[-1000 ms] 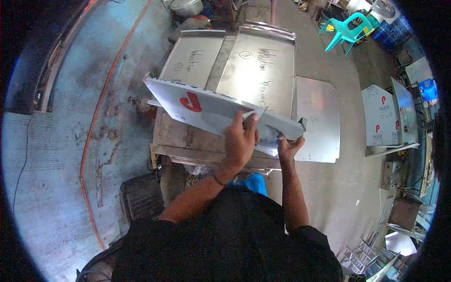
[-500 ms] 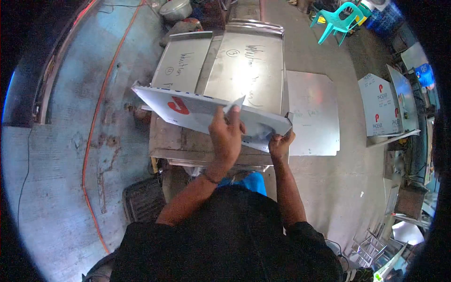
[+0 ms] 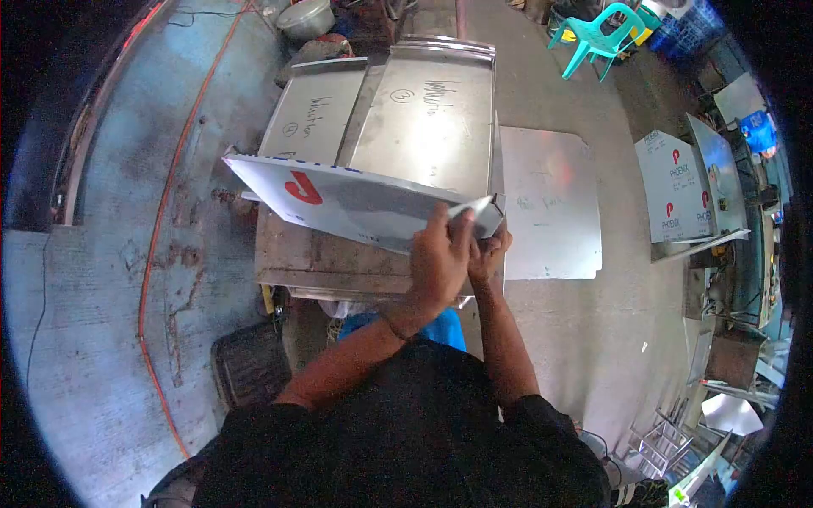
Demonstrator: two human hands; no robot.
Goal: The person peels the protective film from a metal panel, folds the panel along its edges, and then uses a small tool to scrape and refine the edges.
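Observation:
A flat metal panel (image 3: 356, 199) with a white film face and a red logo stands tilted on its long edge over the worktable (image 3: 339, 264). My right hand (image 3: 489, 254) is closed on its right end. Beside it, my left hand (image 3: 440, 262) pinches a small pale, pointed flat piece (image 3: 471, 207) against the panel's upper edge near that right corner. I cannot tell what the piece is made of. Behind the panel lie two shallow metal trays, a wide one (image 3: 432, 110) and a narrower one (image 3: 313, 110), both with handwriting and circled numbers.
A large metal sheet (image 3: 555, 220) with writing lies right of the table. Farther right stand film-covered panels (image 3: 677, 182) with red logos. A green plastic chair (image 3: 600, 41) is at the upper right, a metal pot (image 3: 302, 19) at the top. An orange cable (image 3: 161, 229) runs along the left floor.
My left hand has slid rightward along the panel's upper edge with the pale piece, up close to my right hand. My right hand keeps hold of the panel's end. The view has shifted slightly.

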